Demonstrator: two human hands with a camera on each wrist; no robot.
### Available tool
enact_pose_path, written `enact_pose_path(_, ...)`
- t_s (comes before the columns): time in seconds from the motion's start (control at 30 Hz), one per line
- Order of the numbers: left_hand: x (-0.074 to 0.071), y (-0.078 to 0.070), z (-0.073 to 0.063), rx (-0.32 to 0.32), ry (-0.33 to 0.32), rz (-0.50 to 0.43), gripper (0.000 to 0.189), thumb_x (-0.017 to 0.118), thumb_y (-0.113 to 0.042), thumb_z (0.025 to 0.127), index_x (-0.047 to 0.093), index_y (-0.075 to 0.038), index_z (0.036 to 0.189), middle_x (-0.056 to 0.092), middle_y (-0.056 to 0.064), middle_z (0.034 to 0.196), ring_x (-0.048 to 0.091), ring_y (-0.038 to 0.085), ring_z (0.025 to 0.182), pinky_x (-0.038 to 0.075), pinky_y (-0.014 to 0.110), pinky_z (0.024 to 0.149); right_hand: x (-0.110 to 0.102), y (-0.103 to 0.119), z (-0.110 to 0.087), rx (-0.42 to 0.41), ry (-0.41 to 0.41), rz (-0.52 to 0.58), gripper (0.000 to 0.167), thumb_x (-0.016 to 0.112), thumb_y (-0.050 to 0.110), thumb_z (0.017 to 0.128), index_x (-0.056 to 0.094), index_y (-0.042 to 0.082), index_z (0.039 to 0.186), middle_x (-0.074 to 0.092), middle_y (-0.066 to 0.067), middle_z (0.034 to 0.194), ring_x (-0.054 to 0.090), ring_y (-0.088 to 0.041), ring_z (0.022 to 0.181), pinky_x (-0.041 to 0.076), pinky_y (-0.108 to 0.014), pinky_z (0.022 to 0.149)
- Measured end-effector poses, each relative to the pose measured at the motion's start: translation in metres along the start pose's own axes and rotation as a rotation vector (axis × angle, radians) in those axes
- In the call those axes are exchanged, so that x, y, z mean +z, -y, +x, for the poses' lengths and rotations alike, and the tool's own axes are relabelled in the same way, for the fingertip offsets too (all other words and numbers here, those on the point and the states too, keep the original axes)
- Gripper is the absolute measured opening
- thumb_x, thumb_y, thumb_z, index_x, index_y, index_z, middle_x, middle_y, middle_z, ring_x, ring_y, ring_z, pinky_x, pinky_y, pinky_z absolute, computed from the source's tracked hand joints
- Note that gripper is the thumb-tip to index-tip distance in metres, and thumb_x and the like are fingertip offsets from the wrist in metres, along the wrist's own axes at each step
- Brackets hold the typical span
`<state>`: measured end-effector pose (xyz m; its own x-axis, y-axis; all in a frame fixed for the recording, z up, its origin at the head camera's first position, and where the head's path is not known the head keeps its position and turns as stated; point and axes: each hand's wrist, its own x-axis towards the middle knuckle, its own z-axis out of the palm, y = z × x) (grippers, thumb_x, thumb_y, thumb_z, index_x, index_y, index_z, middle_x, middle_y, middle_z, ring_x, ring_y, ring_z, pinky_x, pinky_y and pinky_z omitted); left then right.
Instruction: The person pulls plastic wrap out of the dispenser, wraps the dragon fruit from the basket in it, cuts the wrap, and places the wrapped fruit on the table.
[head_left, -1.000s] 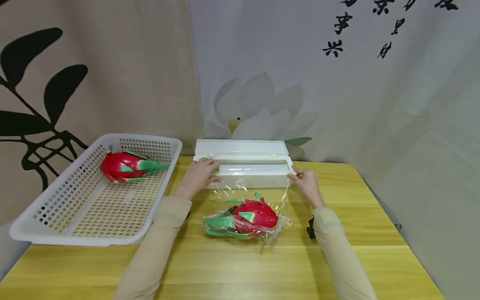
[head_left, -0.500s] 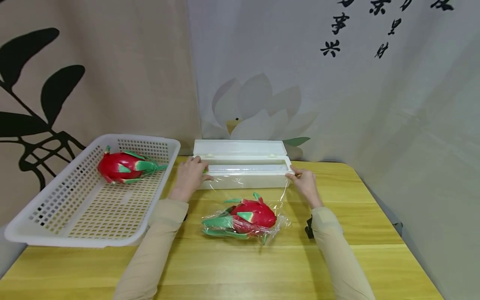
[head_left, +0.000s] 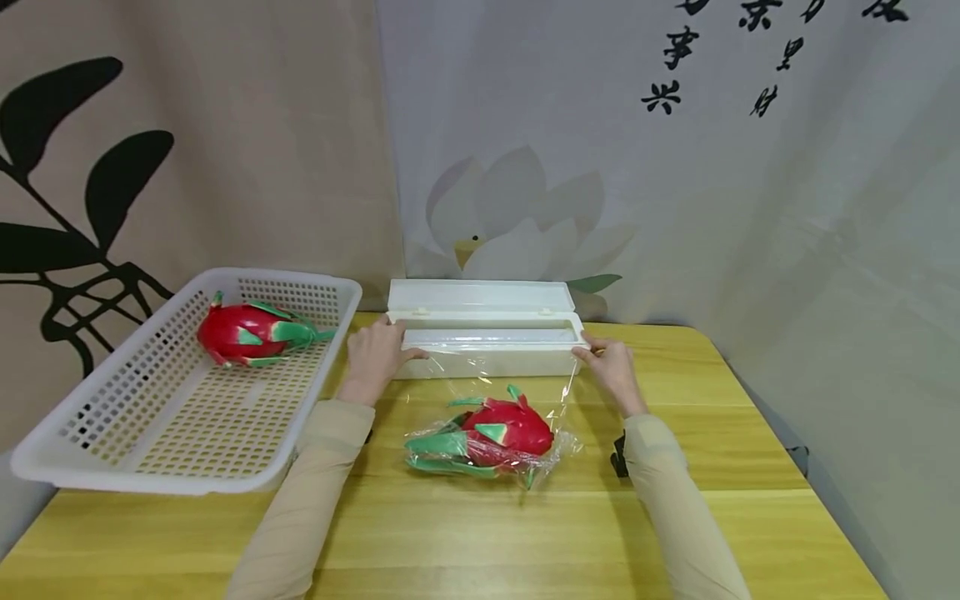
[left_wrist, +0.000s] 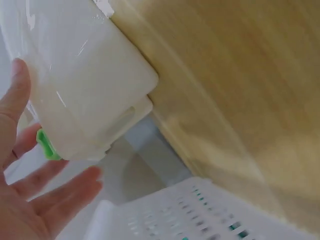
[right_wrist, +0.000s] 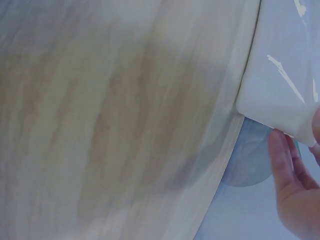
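A white cling film dispenser [head_left: 487, 365] stands at the back of the table with its lid up and the film roll visible inside. Clear cling film [head_left: 480, 383] runs from its front edge down to a red dragon fruit [head_left: 517, 429] with green scales, partly covered by film. My left hand [head_left: 372, 358] is at the dispenser's left end, fingers spread, thumb over the front edge. In the left wrist view a finger touches the green slide cutter [left_wrist: 46, 145] at the corner. My right hand [head_left: 613, 371] pinches the dispenser's right end between thumb and fingers.
A white perforated basket [head_left: 157, 482] stands on the left, holding a second dragon fruit [head_left: 243, 332]. The wooden table [head_left: 465, 542] reaches back to a printed curtain [head_left: 750, 217] behind the dispenser.
My left hand has slid leftward along the dispenser's front edge to its left end, the green slide cutter moving with it, and its fingers have loosened. My right hand stays in place.
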<state>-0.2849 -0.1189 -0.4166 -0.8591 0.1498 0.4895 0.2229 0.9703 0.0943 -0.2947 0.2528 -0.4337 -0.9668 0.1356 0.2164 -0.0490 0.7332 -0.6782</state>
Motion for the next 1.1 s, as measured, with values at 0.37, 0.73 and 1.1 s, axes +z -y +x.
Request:
enact_pose_path(0.37, 0.008, -0.004, -0.007, 0.137, -0.091, -0.194, 0.022, 0.077, -0.03, 0.073, 0.076, -0.011, 0.083, 0.071, 0.009, 0.104, 0.066, 0.031, 0.097, 0.056, 0.045, 0.076, 0.003, 0.01, -0.007, -0.088, -0.033, 0.026, 0.023, 0.067, 0.013, 0.088, 0.071, 0.003, 0.108, 0.049, -0.022, 0.131, 0.047, -0.04, 0.121, 0.04, -0.05, 0.102)
enact_pose_path(0.73, -0.019, -0.019, -0.015, 0.1, 0.031, -0.357, 0.011, 0.069, -0.016, 0.085, 0.069, -0.005, 0.084, 0.073, 0.009, 0.084, 0.066, 0.022, 0.069, 0.054, 0.033, 0.06, -0.018, 0.021, -0.025, -0.241, -0.057, 0.017, 0.01, 0.065, 0.002, 0.087, 0.071, -0.005, 0.09, 0.064, -0.021, 0.103, 0.06, -0.035, 0.101, 0.049, -0.039, 0.079)
enact_pose_path(1.1, -0.051, -0.025, -0.041, 0.181, 0.047, -0.412, 0.011, 0.068, -0.008, 0.085, 0.074, -0.002, 0.093, 0.075, 0.01, 0.084, 0.07, 0.019, 0.068, 0.055, 0.029, 0.058, -0.046, 0.034, -0.067, -0.283, 0.095, 0.06, 0.013, 0.054, 0.005, 0.095, 0.066, -0.001, 0.093, 0.071, -0.018, 0.103, 0.065, -0.036, 0.105, 0.055, -0.047, 0.083)
